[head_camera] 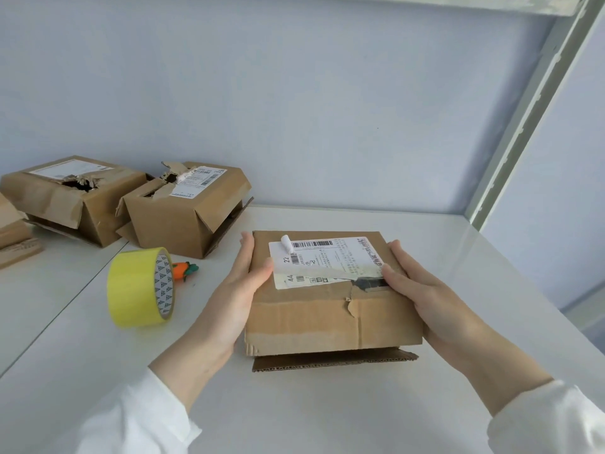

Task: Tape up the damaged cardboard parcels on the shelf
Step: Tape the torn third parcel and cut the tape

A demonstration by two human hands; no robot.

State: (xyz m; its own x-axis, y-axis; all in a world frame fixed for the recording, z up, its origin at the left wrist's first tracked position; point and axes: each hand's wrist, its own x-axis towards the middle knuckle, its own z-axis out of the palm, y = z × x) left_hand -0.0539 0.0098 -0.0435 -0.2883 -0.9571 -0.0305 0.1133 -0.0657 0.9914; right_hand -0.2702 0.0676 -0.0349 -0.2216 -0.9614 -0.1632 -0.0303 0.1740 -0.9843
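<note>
A brown cardboard parcel [314,319] with a white shipping label and a torn hole near its right edge stands on the white shelf [327,414] in front of me. My left hand [242,290] grips its left side, thumb over the top. My right hand [415,286] grips its right side, thumb beside the tear. A yellow tape roll [134,288] stands on edge to the left. Two more damaged parcels stand further back: one torn open at the top [186,221], and one with a ragged hole [68,198] at the far left.
A small orange carrot-shaped object [183,271] lies behind the tape roll. More cardboard [16,237] shows at the left edge. The shelf's back wall is close behind, and a metal upright [523,119] rises at the right.
</note>
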